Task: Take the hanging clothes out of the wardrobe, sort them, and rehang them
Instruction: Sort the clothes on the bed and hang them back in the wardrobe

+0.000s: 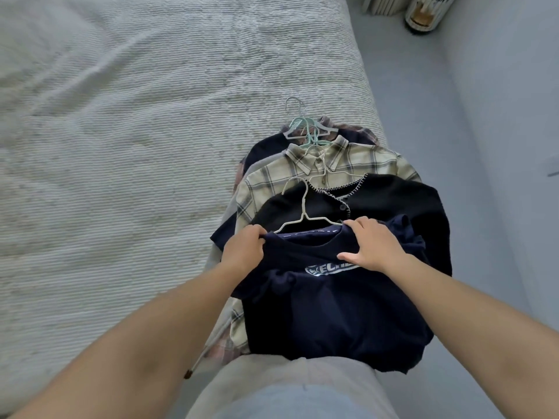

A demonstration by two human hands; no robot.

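Clothes stacked on the bed edge, both hands on the top shirt

Bed (136,116) with a pale ribbed cover fills most of the view. Along its right edge lies a pile of garments still on hangers: a pink-grey plaid piece at the bottom, a dark one, then a cream plaid shirt (305,173), then a black cardigan (393,198) with white stitched trim. Topmost is a navy T-shirt (326,316) with a white printed logo, nearest the person. The left hand (243,247) grips the T-shirt's left shoulder, fingers curled into the cloth. The right hand (370,246) pinches the collar on the other side, thumb underneath. A white hanger (304,213) sits in the neckline between the hands, its hook lying on the cardigan.
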